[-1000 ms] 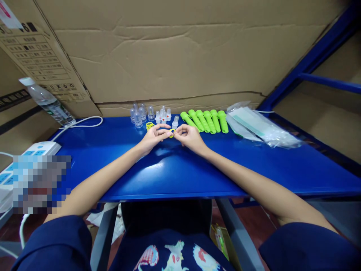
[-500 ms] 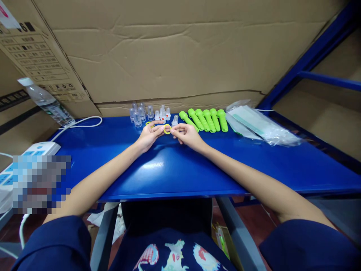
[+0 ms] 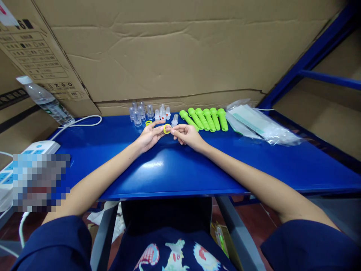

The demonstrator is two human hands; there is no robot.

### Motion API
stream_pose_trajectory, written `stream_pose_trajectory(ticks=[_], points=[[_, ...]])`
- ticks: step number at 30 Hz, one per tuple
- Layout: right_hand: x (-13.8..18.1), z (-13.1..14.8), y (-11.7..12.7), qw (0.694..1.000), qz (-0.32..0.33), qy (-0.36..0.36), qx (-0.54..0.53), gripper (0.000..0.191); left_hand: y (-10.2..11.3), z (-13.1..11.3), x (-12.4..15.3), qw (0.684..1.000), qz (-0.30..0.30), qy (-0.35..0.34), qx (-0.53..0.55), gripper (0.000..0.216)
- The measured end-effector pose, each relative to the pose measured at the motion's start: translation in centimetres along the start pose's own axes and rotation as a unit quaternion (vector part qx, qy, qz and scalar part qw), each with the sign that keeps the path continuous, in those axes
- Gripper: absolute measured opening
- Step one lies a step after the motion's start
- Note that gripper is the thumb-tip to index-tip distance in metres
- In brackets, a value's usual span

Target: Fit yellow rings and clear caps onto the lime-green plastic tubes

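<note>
A small yellow ring (image 3: 167, 128) is held up between my two hands above the blue table. My left hand (image 3: 150, 137) pinches its left side between thumb and fingers. On its right side, the fingertips of my right hand (image 3: 187, 135) close on the rim. Another yellow ring (image 3: 148, 123) lies just behind my left hand, partly hidden by it. Behind my hands stand several clear plastic domes (image 3: 137, 117) and several smaller clear caps with white bases (image 3: 175, 119). To their right lies a row of bright green tubes (image 3: 207, 119) with rounded heads.
Clear plastic bags (image 3: 262, 124) lie at the back right. A water bottle (image 3: 46, 101) leans at the back left, near a white cable and a power strip (image 3: 42, 148). A cardboard wall (image 3: 169, 56) closes off the back of the blue table (image 3: 180, 173).
The yellow ring has turned slightly between my fingers. Both hands stay in nearly the same place, and the things on the table have not moved.
</note>
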State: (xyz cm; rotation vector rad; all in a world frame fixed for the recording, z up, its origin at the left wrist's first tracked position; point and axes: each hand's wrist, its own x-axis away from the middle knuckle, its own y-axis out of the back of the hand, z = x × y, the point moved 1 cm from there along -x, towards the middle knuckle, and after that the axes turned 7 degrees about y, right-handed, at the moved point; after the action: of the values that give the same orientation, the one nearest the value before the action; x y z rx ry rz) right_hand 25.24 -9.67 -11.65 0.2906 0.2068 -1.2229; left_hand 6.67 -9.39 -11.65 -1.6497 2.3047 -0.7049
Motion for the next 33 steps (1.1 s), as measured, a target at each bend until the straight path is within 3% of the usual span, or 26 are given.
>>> stream_pose_trajectory(ticks=[7,11,16,19,21,24,28,33], points=[[-0.2,0.4,1.3,0.999,-0.008,0.028,0.022,0.051,0.0,-0.5,0.2,0.999,-0.036,-0.006,-0.005,0.02],[-0.4,-0.3,2.5,0.993,-0.012,0.05,0.102,0.044,0.6,-1.0,-0.2,0.996,-0.083,-0.025,-0.006,0.016],[-0.2,-0.8,2.9,0.952,0.026,0.149,0.267,0.03,1.1,-1.1,-0.5,0.992,-0.116,-0.046,-0.017,0.015],[0.2,-0.8,1.8,0.921,0.061,0.207,0.323,0.028,0.9,-0.8,-0.4,0.994,-0.09,-0.046,-0.034,0.016],[0.4,-0.8,1.0,0.913,0.048,0.222,0.339,0.025,0.7,-0.4,-0.2,0.996,-0.064,-0.042,-0.039,0.019],[0.6,-1.0,0.2,0.93,0.023,0.189,0.314,0.035,0.3,0.2,-0.1,0.998,-0.032,-0.029,-0.043,0.024],[0.5,-1.4,-0.1,0.977,0.052,0.101,0.181,0.044,0.4,0.9,-0.2,0.998,-0.017,-0.019,-0.064,0.033],[0.4,-1.7,0.0,0.989,0.05,0.082,0.111,0.046,0.5,1.0,-0.3,0.999,-0.004,-0.018,-0.037,0.029]])
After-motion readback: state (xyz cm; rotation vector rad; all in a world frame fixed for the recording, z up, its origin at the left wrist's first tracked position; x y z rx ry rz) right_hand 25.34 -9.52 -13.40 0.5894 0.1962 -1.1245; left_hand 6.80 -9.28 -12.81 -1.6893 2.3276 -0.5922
